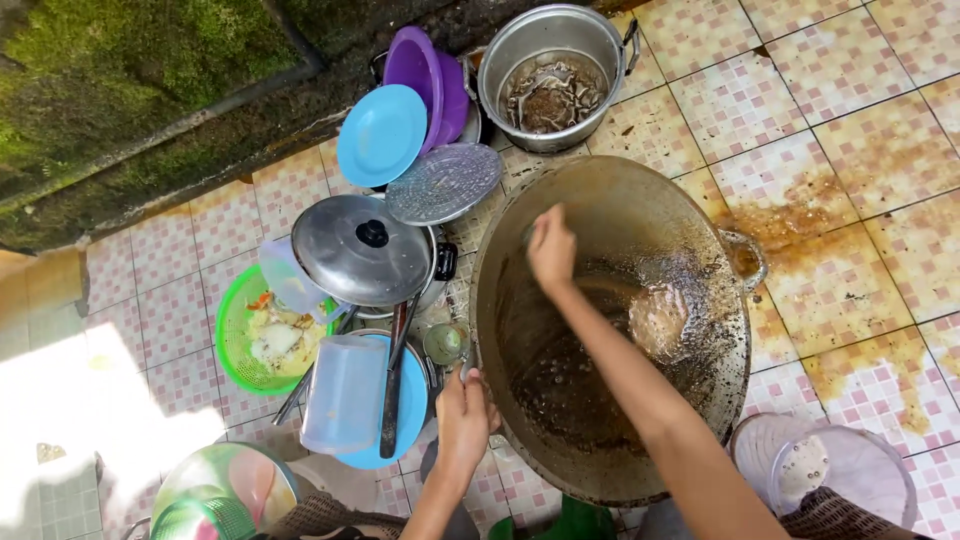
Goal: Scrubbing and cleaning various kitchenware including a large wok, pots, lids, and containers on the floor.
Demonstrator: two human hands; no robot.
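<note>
A big, sooty metal wok [610,200] stands tilted on the tiled floor, with dirty brown water in its bottom. My left hand [465,415] grips the wok's near left rim by its handle. My right hand [552,250] reaches inside against the wok's far inner wall, fingers closed on something small that I cannot make out.
A metal pot [520,40] with dirty water stands behind the wok. Left of the wok lie purple and blue plates [380,135], a lidded pot [360,250], a green colander [232,340] with scraps, a clear plastic jug [343,395] on a blue plate, and a knife [392,400]. A plastic tub [880,470] sits at lower right.
</note>
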